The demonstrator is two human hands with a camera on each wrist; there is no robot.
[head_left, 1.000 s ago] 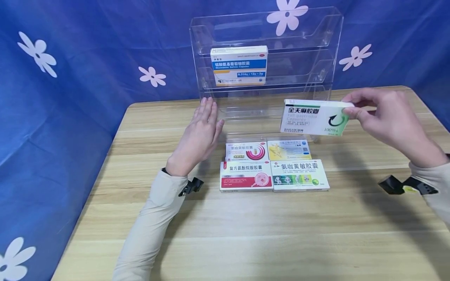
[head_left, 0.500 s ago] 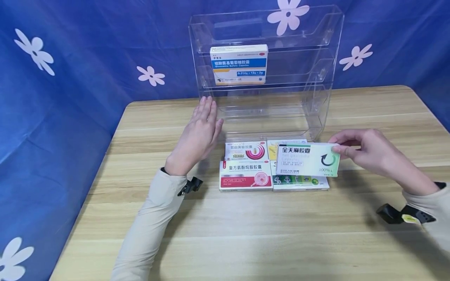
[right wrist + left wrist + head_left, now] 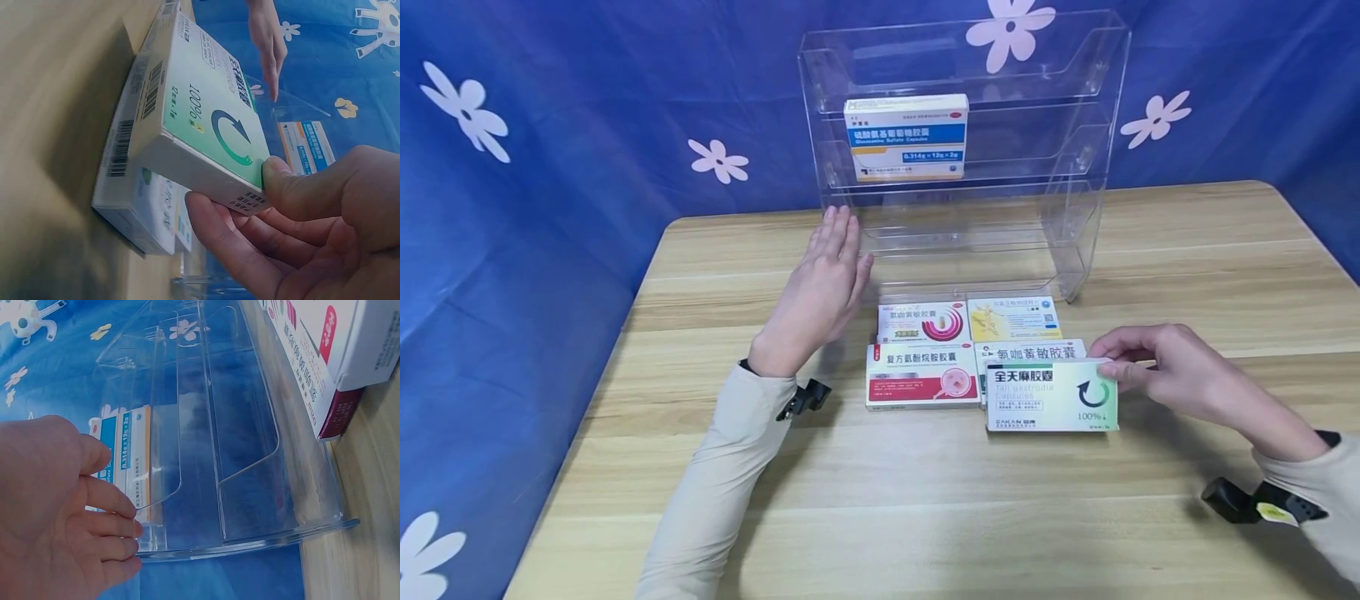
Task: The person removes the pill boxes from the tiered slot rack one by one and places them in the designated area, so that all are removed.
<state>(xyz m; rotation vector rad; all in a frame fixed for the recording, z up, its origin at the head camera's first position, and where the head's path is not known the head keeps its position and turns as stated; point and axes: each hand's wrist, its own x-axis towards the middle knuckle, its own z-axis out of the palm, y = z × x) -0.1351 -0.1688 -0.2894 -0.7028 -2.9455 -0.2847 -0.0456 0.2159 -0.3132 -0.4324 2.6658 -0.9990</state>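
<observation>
Between thumb and fingers, my right hand pinches the right end of a white and green medicine box. That box is tilted over the front edge of another medicine box and covers much of it; whether they touch I cannot tell. My left hand lies with straight fingers at the left side of a clear acrylic rack. In the rack's middle tier stands a blue and white medicine box. The left wrist view shows the left hand holding nothing.
Beside the covered box lies a red and white medicine box. Behind these lie a pink-ringed box and a yellow and white box, close to the rack's front. A wooden table bears everything, with a blue flowered curtain behind.
My right hand has brought the white and green box down and toward me, from in front of the rack to the front row of boxes. The left hand has stayed at the rack's side.
</observation>
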